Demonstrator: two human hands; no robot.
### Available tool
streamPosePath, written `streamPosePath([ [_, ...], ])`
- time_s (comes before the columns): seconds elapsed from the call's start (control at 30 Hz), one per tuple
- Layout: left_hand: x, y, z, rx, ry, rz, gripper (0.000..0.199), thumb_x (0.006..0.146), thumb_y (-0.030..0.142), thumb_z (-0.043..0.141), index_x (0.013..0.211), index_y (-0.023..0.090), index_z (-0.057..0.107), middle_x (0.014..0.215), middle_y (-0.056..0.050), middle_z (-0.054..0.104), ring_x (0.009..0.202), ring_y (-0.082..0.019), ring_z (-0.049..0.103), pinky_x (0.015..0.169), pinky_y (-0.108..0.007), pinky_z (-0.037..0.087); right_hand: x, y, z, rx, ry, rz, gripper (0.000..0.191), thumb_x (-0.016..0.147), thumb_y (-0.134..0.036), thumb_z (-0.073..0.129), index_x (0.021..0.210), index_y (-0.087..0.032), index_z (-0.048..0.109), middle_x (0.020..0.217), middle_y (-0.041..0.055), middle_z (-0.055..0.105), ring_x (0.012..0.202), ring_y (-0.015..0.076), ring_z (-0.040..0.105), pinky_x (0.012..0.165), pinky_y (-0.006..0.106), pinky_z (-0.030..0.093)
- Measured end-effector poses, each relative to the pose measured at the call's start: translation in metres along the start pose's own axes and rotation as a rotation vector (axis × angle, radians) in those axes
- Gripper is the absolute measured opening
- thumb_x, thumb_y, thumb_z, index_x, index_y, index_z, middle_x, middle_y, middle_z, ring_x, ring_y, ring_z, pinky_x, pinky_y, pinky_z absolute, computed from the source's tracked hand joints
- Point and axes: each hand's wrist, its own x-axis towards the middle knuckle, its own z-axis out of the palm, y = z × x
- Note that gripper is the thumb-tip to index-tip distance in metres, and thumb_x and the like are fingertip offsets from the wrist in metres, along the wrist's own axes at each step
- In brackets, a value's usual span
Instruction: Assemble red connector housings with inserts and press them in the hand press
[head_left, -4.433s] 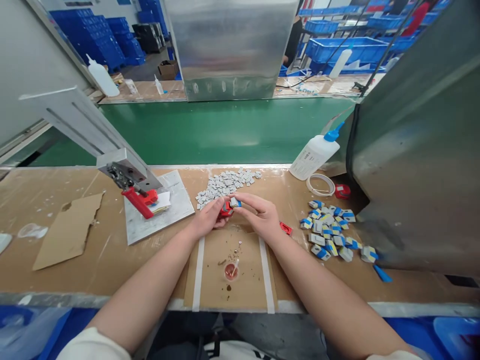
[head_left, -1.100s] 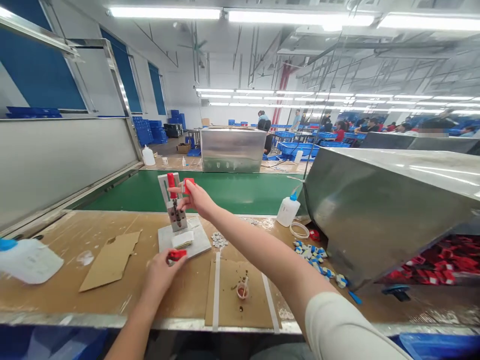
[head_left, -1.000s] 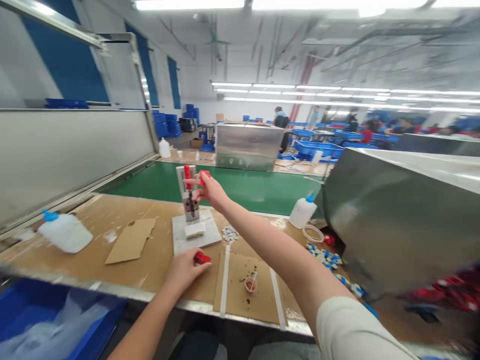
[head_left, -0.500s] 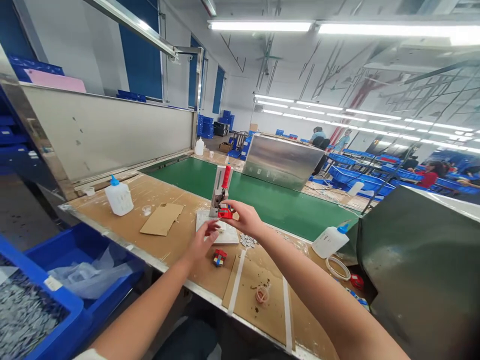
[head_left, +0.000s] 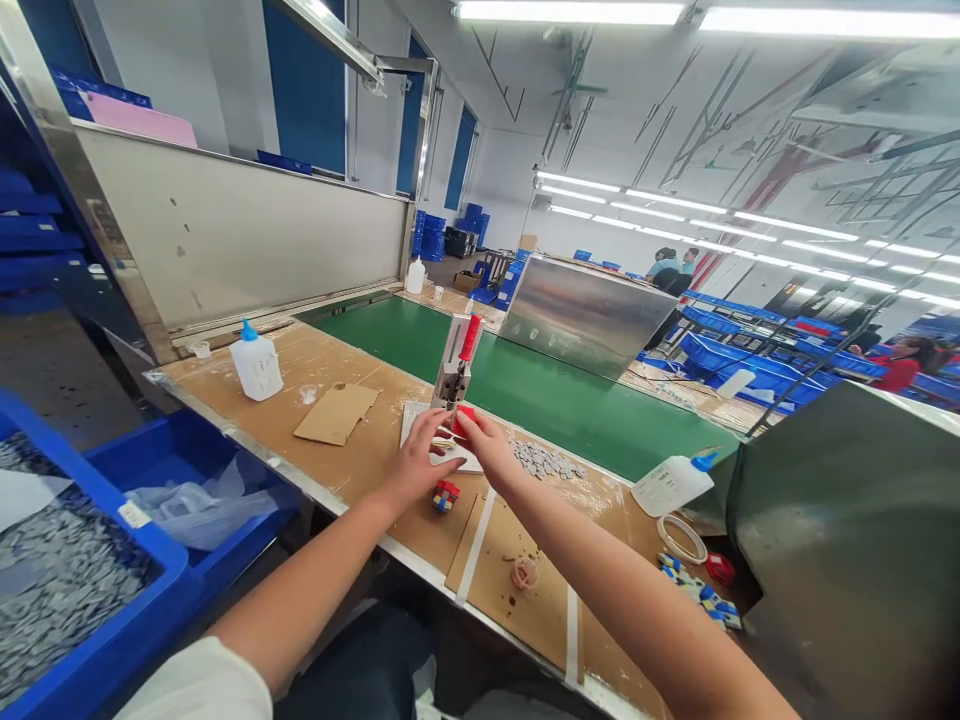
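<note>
A toggle clamp (head_left: pixel 453 372) with a red handle stands upright on a white base plate (head_left: pixel 409 420) at the middle of the bench. My right hand (head_left: pixel 486 446) closes thumb and fingers on a small red block (head_left: pixel 466 417) at the foot of the clamp. From the other side, my left hand (head_left: pixel 421 458) reaches in with thumb and fingers apart, its upper fingertips near the clamp's foot. The fingers partly hide the spot beneath the clamp. Just in front lies a small red, blue and yellow block piece (head_left: pixel 445 496).
Grey chips (head_left: pixel 544 460) lie right of the clamp. White bottles with blue caps stand left (head_left: pixel 256 366) and right (head_left: pixel 673 485). A cardboard piece (head_left: pixel 337 413), a tape roll (head_left: pixel 681 540) and a green belt (head_left: pixel 555 385) are around. Blue bins (head_left: pixel 176 560) sit at left.
My left hand has moved up and in to the clamp's foot. My right hand has shifted slightly lower with the red block. The view has turned a little, showing more grey chips.
</note>
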Motion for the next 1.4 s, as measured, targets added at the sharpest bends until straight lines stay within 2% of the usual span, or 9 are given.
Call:
streamPosePath([
  [0.1, 0.001, 0.001, 0.008, 0.177, 0.005, -0.028, 0.059, 0.092, 0.035, 0.076, 0.148, 0.030, 0.057, 0.145, -0.010, 0.062, 0.118, -0.026, 0.070, 0.085, -0.036, 0.065, 0.005, 0.012, 0.001, 0.218, -0.049, 0.242, 0.047, 0.088, -0.063, 0.074, 0.105, -0.020, 0.073, 0.104, 0.0091, 0.079, 0.106, 0.0237, 0.076, 0.093, 0.035, 0.057],
  [0.2, 0.005, 0.001, 0.010, 0.278, 0.026, -0.083, 0.045, 0.095, 0.032, 0.072, 0.139, 0.028, 0.063, 0.134, -0.008, 0.071, 0.118, -0.028, 0.071, 0.099, -0.041, 0.061, 0.007, 0.019, -0.001, 0.251, -0.054, 0.335, 0.037, 0.087, -0.056, 0.078, 0.095, -0.020, 0.072, 0.097, 0.0067, 0.078, 0.098, 0.0211, 0.075, 0.086, 0.032, 0.058],
  [0.6, 0.020, -0.043, 0.002, 0.023, -0.014, -0.238, 0.046, 0.094, 0.043, 0.067, 0.135, 0.021, 0.062, 0.122, -0.010, 0.076, 0.106, -0.024, 0.073, 0.094, -0.037, 0.058, 0.022, 0.027, -0.013, -0.122, -0.185, 0.360, 0.050, 0.089, -0.068, 0.075, 0.095, -0.019, 0.073, 0.105, 0.0098, 0.077, 0.087, 0.0197, 0.073, 0.068, 0.028, 0.056],
  [0.67, 0.025, -0.052, -0.002, 0.036, -0.023, -0.245, 0.047, 0.091, 0.047, 0.072, 0.129, 0.020, 0.064, 0.114, -0.008, 0.077, 0.099, -0.023, 0.073, 0.089, -0.035, 0.057, 0.028, 0.025, -0.019, -0.231, -0.114, 0.268, 0.051, 0.087, -0.069, 0.075, 0.091, -0.018, 0.072, 0.098, 0.0117, 0.077, 0.076, 0.0205, 0.071, 0.062, 0.031, 0.055],
  [0.77, 0.038, -0.068, -0.012, 0.130, -0.049, -0.243, 0.045, 0.086, 0.047, 0.077, 0.120, 0.020, 0.069, 0.108, -0.007, 0.078, 0.096, -0.024, 0.072, 0.090, -0.036, 0.057, 0.046, 0.007, -0.036, -0.341, 0.177, -0.036, 0.048, 0.086, -0.066, 0.074, 0.092, -0.019, 0.070, 0.095, 0.0114, 0.076, 0.079, 0.0221, 0.068, 0.071, 0.036, 0.057],
  [0.9, 0.060, -0.090, -0.019, 0.249, -0.102, -0.254, 0.048, 0.083, 0.045, 0.080, 0.124, 0.022, 0.070, 0.117, -0.010, 0.078, 0.109, -0.030, 0.072, 0.103, -0.044, 0.055, 0.086, -0.042, -0.050, -0.356, 0.424, -0.533, 0.054, 0.088, -0.058, 0.074, 0.126, -0.020, 0.067, 0.124, 0.0129, 0.074, 0.101, 0.0238, 0.068, 0.095, 0.044, 0.058],
  [1.1, 0.077, -0.106, -0.012, 0.194, -0.190, -0.315, 0.053, 0.079, 0.043, 0.083, 0.125, 0.021, 0.070, 0.122, -0.012, 0.078, 0.113, -0.033, 0.073, 0.109, -0.050, 0.054, 0.126, -0.087, -0.023, -0.366, 0.172, -0.607, 0.059, 0.097, -0.056, 0.069, 0.144, -0.022, 0.059, 0.135, 0.0136, 0.071, 0.114, 0.0246, 0.071, 0.100, 0.043, 0.061],
  [1.23, 0.079, -0.115, -0.008, 0.106, -0.219, -0.295, 0.058, 0.077, 0.046, 0.084, 0.125, 0.018, 0.069, 0.123, -0.013, 0.077, 0.110, -0.031, 0.074, 0.107, -0.049, 0.056, 0.084, -0.078, -0.017, -0.525, 0.114, -0.747, 0.039, 0.105, -0.048, 0.061, 0.134, -0.023, 0.066, 0.122, 0.0100, 0.076, 0.107, 0.0228, 0.073, 0.103, 0.043, 0.061],
  [1.4, 0.079, -0.124, 0.001, -0.008, -0.230, -0.238, 0.062, 0.073, 0.050, 0.086, 0.121, 0.014, 0.071, 0.113, -0.012, 0.078, 0.105, -0.029, 0.073, 0.104, -0.047, 0.056, 0.021, -0.041, -0.033, -0.757, -0.057, -1.002, 0.022, 0.106, -0.029, 0.062, 0.126, -0.026, 0.070, 0.131, 0.0095, 0.077, 0.129, 0.0249, 0.072, 0.113, 0.045, 0.059],
])
